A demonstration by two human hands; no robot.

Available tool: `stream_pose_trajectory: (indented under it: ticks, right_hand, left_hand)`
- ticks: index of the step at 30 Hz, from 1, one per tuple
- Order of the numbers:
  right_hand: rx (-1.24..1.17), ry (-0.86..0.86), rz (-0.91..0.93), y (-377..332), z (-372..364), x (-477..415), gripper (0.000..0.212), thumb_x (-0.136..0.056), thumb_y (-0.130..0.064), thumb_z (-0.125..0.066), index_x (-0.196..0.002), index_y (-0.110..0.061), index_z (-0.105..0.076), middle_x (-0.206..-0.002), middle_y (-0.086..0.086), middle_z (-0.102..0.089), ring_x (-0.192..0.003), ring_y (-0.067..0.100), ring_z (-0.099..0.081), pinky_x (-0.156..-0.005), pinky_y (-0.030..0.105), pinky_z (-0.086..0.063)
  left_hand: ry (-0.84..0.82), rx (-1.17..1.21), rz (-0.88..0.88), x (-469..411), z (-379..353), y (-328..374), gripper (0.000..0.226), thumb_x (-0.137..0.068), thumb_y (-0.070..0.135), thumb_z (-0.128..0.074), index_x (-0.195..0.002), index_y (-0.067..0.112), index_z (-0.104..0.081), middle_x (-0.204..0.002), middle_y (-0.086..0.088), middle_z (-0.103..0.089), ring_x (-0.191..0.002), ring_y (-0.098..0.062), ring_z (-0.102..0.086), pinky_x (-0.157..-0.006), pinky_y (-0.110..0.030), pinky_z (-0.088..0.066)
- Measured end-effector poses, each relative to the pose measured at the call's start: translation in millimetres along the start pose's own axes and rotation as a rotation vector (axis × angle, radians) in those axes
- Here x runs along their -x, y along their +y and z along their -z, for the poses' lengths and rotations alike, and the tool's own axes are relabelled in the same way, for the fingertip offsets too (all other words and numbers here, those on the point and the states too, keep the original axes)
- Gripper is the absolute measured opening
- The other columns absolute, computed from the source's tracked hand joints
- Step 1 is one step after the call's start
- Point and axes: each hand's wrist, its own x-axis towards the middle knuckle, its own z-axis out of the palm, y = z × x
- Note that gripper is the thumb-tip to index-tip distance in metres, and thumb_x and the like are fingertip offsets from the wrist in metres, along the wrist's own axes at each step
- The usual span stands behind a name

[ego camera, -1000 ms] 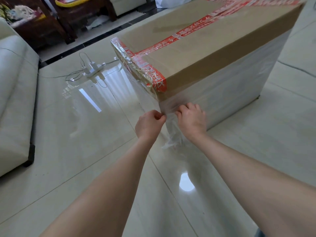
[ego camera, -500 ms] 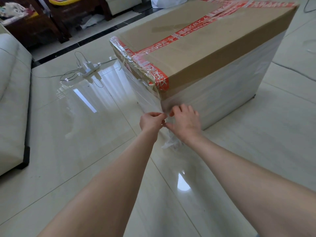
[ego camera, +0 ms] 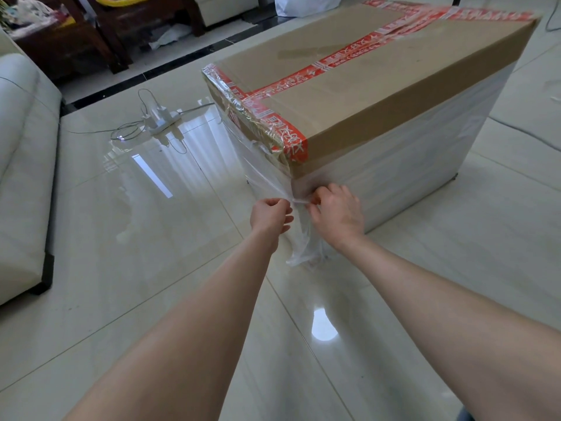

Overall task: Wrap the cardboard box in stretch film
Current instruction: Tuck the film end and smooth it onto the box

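Clear stretch film (ego camera: 303,244) is gathered into a thin twisted strand between my two hands. My left hand (ego camera: 270,215) pinches one end and my right hand (ego camera: 338,212) pinches the other, fingers curled. The cardboard box (ego camera: 349,95) stands on the tiled floor (ego camera: 151,253) just beyond my knuckles, its near corner touching my grip. Its sides are filmed, its brown top bare above. A loose tail of film hangs below my hands.

Home, living room. Glossy pale tiled floor (ego camera: 121,268) with a dark border strip, cream sofa (ego camera: 24,147) on the left, dark wooden furniture (ego camera: 91,47) with cushions at the back. White power strip (ego camera: 162,117) with loose cables on the floor, white bag (ego camera: 299,4) by the far wall.
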Motion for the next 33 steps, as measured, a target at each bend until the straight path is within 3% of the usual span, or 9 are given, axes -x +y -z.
stream_pose_trajectory:
  ticks: [4, 8, 11, 15, 19, 24, 29, 31, 33]
  right_hand:
    - [-0.027, -0.056, -0.003, 9, -5, 3, 0.024, -0.096, -0.036, -0.048, -0.107, -0.018, -0.06, -0.113, 0.002, -0.059, -0.109, 0.022, -0.048, -0.088, 0.035, -0.039]
    - [-0.306, -0.041, -0.132, 8, -7, 1, 0.008, -0.092, -0.023, -0.054, -0.088, -0.016, -0.057, -0.096, 0.006, -0.063, -0.099, 0.026, -0.053, -0.078, 0.036, -0.044]
    - [-0.449, -0.046, -0.228, 1, -2, -4, 0.01, -0.087, -0.017, -0.055, -0.078, -0.019, -0.051, -0.081, 0.003, -0.061, -0.085, 0.026, -0.058, -0.071, 0.034, -0.045]
    - [-0.525, -0.089, -0.247, -1, 3, -10, 0.013, -0.089, -0.011, -0.053, -0.096, -0.015, -0.064, -0.095, 0.007, -0.068, -0.094, 0.028, -0.061, -0.08, 0.034, -0.047]
    - [-0.479, -0.175, -0.243, 2, 7, -14, 0.019, -0.094, -0.018, -0.051, -0.102, -0.013, -0.067, -0.104, 0.014, -0.068, -0.1, 0.033, -0.06, -0.082, 0.036, -0.047]
    - [-0.6, -0.225, -0.22, 3, 10, -12, 0.012, -0.094, -0.017, -0.054, -0.089, -0.013, -0.064, -0.092, 0.014, -0.068, -0.091, 0.03, -0.06, -0.073, 0.031, -0.042]
    - [-0.761, -0.164, -0.241, 10, 13, -9, 0.009, -0.091, -0.008, -0.057, -0.087, -0.015, -0.053, -0.062, -0.005, -0.048, -0.068, 0.015, -0.051, -0.068, 0.029, -0.041]
    - [-0.74, -0.156, -0.237, 13, 14, -9, 0.008, -0.092, -0.007, -0.055, -0.089, -0.015, -0.054, -0.065, -0.005, -0.049, -0.066, 0.014, -0.049, -0.068, 0.027, -0.038]
    - [-0.676, -0.164, -0.218, 16, 14, -9, 0.012, -0.091, -0.005, -0.052, -0.099, -0.012, -0.058, -0.081, -0.002, -0.056, -0.082, 0.02, -0.054, -0.072, 0.025, -0.037]
  left_hand:
    - [-0.013, -0.055, 0.001, -1, -10, -3, 0.031, -0.093, 0.009, -0.053, -0.125, 0.007, -0.057, -0.108, -0.008, -0.065, -0.081, -0.017, -0.066, -0.069, -0.027, -0.054]
    - [0.015, -0.12, -0.029, -3, -12, -7, 0.029, -0.093, 0.011, -0.055, -0.121, 0.007, -0.061, -0.104, -0.007, -0.066, -0.079, -0.016, -0.066, -0.066, -0.026, -0.053]
    - [0.033, -0.265, -0.076, -3, -9, -9, 0.023, -0.091, 0.02, -0.057, -0.11, 0.009, -0.065, -0.088, -0.002, -0.067, -0.082, -0.018, -0.068, -0.073, -0.032, -0.057]
    - [0.121, -0.753, -0.338, 11, -3, -1, 0.012, -0.086, 0.034, -0.057, -0.086, 0.024, -0.063, -0.085, 0.006, -0.066, -0.08, -0.016, -0.062, -0.065, -0.029, -0.048]
    - [0.2, -1.035, -0.591, 26, 5, 10, 0.016, -0.091, 0.038, -0.052, -0.097, 0.026, -0.059, -0.09, 0.01, -0.062, -0.078, -0.015, -0.055, -0.063, -0.026, -0.037]
    - [0.16, -1.243, -0.838, 29, 5, 13, 0.024, -0.096, 0.034, -0.046, -0.119, 0.03, -0.052, -0.104, 0.01, -0.063, -0.087, -0.02, -0.063, -0.064, -0.029, -0.048]
    - [0.124, -1.466, -0.913, 31, -10, 25, 0.027, -0.098, 0.026, -0.04, -0.118, 0.029, -0.059, -0.107, 0.004, -0.064, -0.095, -0.023, -0.063, -0.064, -0.028, -0.041]
    - [0.143, -1.494, -0.909, 32, -14, 29, 0.029, -0.099, 0.024, -0.038, -0.104, 0.026, -0.066, -0.097, 0.002, -0.066, -0.089, -0.022, -0.062, -0.061, -0.027, -0.037]
    - [0.157, -1.504, -0.917, 32, -16, 32, 0.032, -0.099, 0.022, -0.036, -0.1, 0.023, -0.068, -0.092, -0.001, -0.067, -0.087, -0.025, -0.062, -0.059, -0.028, -0.035]
